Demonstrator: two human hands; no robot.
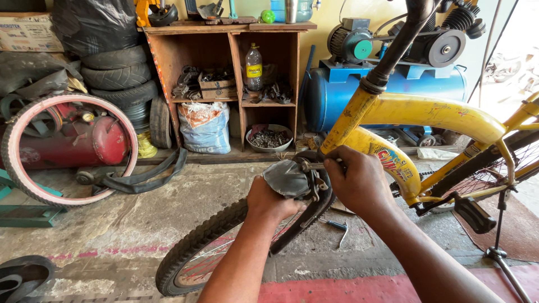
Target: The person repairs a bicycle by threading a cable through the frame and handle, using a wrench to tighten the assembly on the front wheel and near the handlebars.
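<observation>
Front fork end of yellow steel bicycle frame (393, 120): left hand (272, 201) clenched on grey rubber pad (287, 178), right hand (359, 179) gripping slim metal tool (314, 165); black knobby-tyred wheel (202, 249) mounted, fastening apparently unfinished.

Two bare forearms come in from the near edge, no sleeves in view on either arm. Left hand (273, 201): no glove, no ring, no watch or band at the wrist. Right hand (359, 180): also ungloved, knuckles bare, nothing worn on wrist or fingers as far as visible. Right forearm looks broader since it's nearer the cam. No tattoos or marks seen. Upper arms and clothing are out of frame.
</observation>
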